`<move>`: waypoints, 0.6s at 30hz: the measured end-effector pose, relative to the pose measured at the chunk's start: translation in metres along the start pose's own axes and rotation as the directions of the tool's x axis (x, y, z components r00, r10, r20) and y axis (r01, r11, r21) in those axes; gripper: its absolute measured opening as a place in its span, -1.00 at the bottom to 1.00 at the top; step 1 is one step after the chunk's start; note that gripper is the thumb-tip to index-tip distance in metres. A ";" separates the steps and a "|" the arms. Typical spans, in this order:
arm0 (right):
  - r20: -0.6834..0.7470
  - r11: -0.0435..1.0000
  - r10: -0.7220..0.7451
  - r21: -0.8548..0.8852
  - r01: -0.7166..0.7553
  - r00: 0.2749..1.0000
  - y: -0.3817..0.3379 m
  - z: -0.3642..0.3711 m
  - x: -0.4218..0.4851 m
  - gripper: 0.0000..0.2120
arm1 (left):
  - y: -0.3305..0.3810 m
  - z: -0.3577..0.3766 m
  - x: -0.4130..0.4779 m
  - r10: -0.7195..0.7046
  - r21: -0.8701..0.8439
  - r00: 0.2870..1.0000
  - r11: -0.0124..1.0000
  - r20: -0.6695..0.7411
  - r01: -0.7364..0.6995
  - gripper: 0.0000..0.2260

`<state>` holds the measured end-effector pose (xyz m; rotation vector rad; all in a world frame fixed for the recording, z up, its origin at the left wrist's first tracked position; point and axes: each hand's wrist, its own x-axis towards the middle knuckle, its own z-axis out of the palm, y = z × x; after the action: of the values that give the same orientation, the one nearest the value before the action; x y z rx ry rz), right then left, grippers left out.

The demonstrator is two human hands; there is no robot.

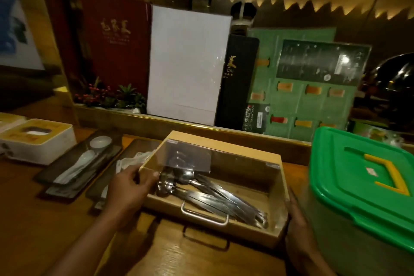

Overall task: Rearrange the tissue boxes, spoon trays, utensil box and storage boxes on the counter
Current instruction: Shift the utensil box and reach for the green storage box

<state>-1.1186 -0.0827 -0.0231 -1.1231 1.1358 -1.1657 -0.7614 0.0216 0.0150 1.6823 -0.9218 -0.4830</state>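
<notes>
A wooden utensil box (pixel 224 148) with a clear lid and a metal handle sits at the counter's middle, holding several steel spoons (pixel 215 197). My left hand (pixel 130 188) grips its left side and my right hand (pixel 296 224) presses against its right side. Two dark spoon trays lie left of it: the far one (pixel 67 163) holds white spoons and a small white dish, the near one (pixel 132 148) is partly behind my left hand. A white tissue box (pixel 38 141) stands at the far left. A storage box with a green lid (pixel 363 197) stands at the right.
Menus lean on the ledge behind: a red one (pixel 114 49), a white sheet (pixel 188 65), a black one (pixel 239 80) and a green board (pixel 313 87). Small plants (pixel 116 96) sit at the ledge's left. The wooden counter (pixel 33 219) extends toward me.
</notes>
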 end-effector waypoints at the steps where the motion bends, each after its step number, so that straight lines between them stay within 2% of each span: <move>1: 0.004 1.000 -0.015 0.007 0.015 1.000 0.000 0.001 0.004 -0.63 | -0.001 -0.001 -0.004 0.008 -0.005 1.000 1.000 -0.007 -0.008 -0.80; 6: -0.012 0.999 -0.037 -0.005 0.036 0.999 -0.003 0.006 0.017 -0.66 | -0.004 0.000 -0.014 0.029 0.022 0.997 0.999 -0.066 -0.027 -0.79; 10: -0.075 0.995 -0.087 -0.064 0.083 0.993 -0.004 0.010 0.019 -0.60 | -0.004 0.003 -0.017 0.028 0.024 0.995 0.999 -0.101 -0.026 -0.77; 13: -0.123 0.994 -0.081 -0.077 0.072 0.989 -0.003 0.010 0.018 -0.51 | -0.004 0.004 -0.018 -0.005 -0.002 0.997 1.000 -0.083 0.005 -0.81; 18: -0.121 0.996 -0.050 -0.081 0.040 0.991 -0.007 0.014 0.010 -0.47 | -0.001 0.005 -0.019 -0.029 -0.035 0.998 0.999 -0.058 0.027 -0.83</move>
<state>-1.1044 -0.0923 -0.0159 -1.1548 1.2659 -1.2485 -0.7763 0.0327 0.0097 1.6716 -0.8439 -0.4629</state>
